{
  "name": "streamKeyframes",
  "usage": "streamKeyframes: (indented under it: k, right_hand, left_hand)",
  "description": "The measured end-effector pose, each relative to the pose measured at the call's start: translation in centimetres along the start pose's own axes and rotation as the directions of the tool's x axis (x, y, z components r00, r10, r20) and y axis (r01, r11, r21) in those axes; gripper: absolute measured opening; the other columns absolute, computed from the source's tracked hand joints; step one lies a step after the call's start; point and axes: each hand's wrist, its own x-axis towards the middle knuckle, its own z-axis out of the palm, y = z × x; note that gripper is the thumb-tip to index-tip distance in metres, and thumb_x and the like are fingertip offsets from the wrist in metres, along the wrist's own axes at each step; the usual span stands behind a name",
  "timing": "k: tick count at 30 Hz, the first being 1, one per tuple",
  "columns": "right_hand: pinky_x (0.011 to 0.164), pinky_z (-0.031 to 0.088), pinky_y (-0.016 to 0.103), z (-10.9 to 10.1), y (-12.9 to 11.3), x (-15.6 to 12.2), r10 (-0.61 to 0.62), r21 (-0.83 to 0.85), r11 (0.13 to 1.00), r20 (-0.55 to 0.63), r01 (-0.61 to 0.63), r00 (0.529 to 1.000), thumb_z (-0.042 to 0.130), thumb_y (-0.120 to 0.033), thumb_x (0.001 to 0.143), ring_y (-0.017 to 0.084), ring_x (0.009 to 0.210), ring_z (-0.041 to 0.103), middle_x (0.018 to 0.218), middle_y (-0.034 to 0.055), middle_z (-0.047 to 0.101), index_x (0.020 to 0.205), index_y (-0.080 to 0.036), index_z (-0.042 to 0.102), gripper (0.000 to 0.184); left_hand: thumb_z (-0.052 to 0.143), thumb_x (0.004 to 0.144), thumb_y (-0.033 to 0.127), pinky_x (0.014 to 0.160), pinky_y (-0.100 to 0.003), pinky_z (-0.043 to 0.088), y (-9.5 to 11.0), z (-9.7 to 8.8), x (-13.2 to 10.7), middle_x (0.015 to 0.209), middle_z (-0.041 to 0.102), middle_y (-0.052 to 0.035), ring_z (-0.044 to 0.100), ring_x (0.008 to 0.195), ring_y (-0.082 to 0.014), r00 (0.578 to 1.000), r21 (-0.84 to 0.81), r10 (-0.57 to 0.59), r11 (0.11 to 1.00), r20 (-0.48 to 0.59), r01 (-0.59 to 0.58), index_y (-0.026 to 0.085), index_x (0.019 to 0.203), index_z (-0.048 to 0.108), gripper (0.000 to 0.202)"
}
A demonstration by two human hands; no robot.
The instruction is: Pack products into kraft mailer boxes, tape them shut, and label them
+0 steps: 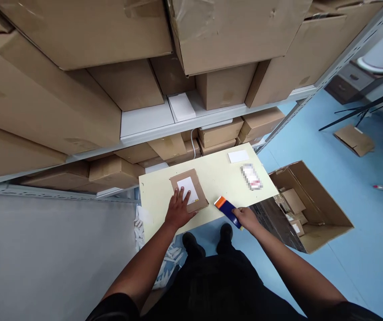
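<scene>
**Two items handled on a pale yellow rectangular table**

Item 1: flat brown cardboard parcel, fitted with a white rectangular label on its upper face. It is laid flat at the middle of the table, slightly turned. The left hand is spread open on its near left corner, palm down, with the fingertips at the label's edge; nothing is clasped.

Item 2: blue oblong handheld object with an orange end. It is held at the near edge of the table, right of the parcel and apart from it, with the orange end pointed far-left. The right hand is closed around its near end.

Also recorded on the table: a white paper slip at the far right corner, and close by it a small white and red item, too blurred to be identified.

On the blue floor, right of the table: an open brown cardboard carton, with smaller boxes lodged inside. White scraps are scattered by the table's near left corner. Beyond the table, grey metal shelving is filled with large cardboard cartons.
</scene>
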Motion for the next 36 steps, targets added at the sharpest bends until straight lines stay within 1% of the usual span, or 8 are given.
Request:
streamKeyframes:
  k: [3,7,14,21,25,29,32,36]
  right_hand:
    - [0.075,0.039,0.032,-0.9,-1.1,1.9,-0.215,-0.306,0.941,-0.212,0.144,0.953,0.047,-0.054,0.099,0.026,0.087,0.066,0.086,0.0128,0.074,0.088,-0.016,0.073,0.047]
    - [0.094,0.035,0.043,-0.6,-1.4,5.5,-0.375,-0.562,0.810,-0.278,0.167,0.884,0.044,-0.050,0.102,0.034,0.111,0.058,0.112,0.0217,0.072,0.106,-0.012,0.073,0.048]
    - [0.099,0.032,0.048,0.7,0.2,8.4,-0.380,-0.613,0.769,-0.215,0.179,0.900,0.044,-0.049,0.103,0.039,0.126,0.045,0.122,0.0225,0.066,0.116,-0.014,0.070,0.045]
    - [0.100,0.034,0.045,1.0,0.2,4.0,-0.440,-0.535,0.816,-0.328,0.219,0.836,0.056,-0.041,0.096,0.035,0.120,0.048,0.130,0.0186,0.059,0.139,-0.014,0.055,0.051]
    - [0.098,0.038,0.039,3.9,2.3,-0.4,-0.438,-0.441,0.838,-0.192,0.321,0.878,0.056,-0.036,0.095,0.031,0.115,0.055,0.125,0.0161,0.062,0.129,-0.016,0.063,0.039]
    - [0.091,0.041,0.032,6.8,5.3,-3.0,-0.372,-0.285,0.886,0.035,0.366,0.928,0.059,-0.032,0.091,0.026,0.106,0.062,0.113,0.0118,0.069,0.114,-0.018,0.069,0.028]
    - [0.085,0.041,0.029,7.3,6.8,-3.3,-0.346,-0.210,0.904,0.155,0.373,0.925,0.060,-0.032,0.090,0.023,0.101,0.065,0.107,0.0097,0.072,0.104,-0.018,0.071,0.022]
    - [0.078,0.040,0.028,6.2,6.9,-2.3,-0.299,-0.150,0.929,0.233,0.338,0.926,0.060,-0.034,0.089,0.022,0.093,0.067,0.097,0.0074,0.075,0.094,-0.019,0.072,0.020]
  left_hand:
    - [0.069,0.081,0.069,0.127,-0.054,0.017,0.0,0.0,0.0,0.172,0.013,-0.0157,0.005,0.159,-0.0407,1.000,0.001,-0.001,1.000,-0.002,0.001,0.018,0.161,0.036,0.100]
    - [0.071,0.080,0.066,0.126,-0.054,0.017,0.0,0.1,0.1,0.173,0.012,-0.0149,0.004,0.159,-0.0411,1.000,0.001,-0.005,1.000,0.006,0.005,0.018,0.161,0.035,0.101]
    - [0.071,0.080,0.065,0.127,-0.053,0.016,0.0,0.2,0.1,0.174,0.010,-0.0112,0.003,0.159,-0.0404,1.000,-0.022,-0.009,1.000,0.007,0.009,0.021,0.162,0.032,0.100]
    - [0.069,0.081,0.068,0.126,-0.054,0.018,-0.1,0.3,0.0,0.173,0.011,-0.0121,0.003,0.159,-0.0404,1.000,0.001,-0.002,1.000,0.002,0.002,0.020,0.162,0.033,0.101]
    - [0.067,0.081,0.069,0.125,-0.054,0.020,-0.3,0.4,0.0,0.173,0.010,-0.0131,0.004,0.159,-0.0407,1.000,-0.008,0.003,1.000,0.012,-0.002,0.020,0.162,0.032,0.101]
    - [0.063,0.081,0.075,0.123,-0.056,0.021,-0.3,0.2,0.0,0.173,0.010,-0.0133,0.004,0.158,-0.0421,0.999,-0.044,-0.012,0.999,0.040,0.013,0.022,0.163,0.030,0.104]
    - [0.056,0.087,0.075,0.123,-0.053,0.024,-0.2,-0.8,0.6,0.171,0.022,-0.0128,0.012,0.158,-0.0394,0.994,-0.099,-0.059,0.993,0.091,0.068,0.022,0.158,0.040,0.091]
    - [0.048,0.097,0.058,0.120,-0.045,0.033,-0.7,-3.2,3.3,0.160,0.045,-0.0135,0.038,0.149,-0.0323,0.974,-0.159,-0.215,0.961,0.076,0.225,0.017,0.145,0.057,0.064]
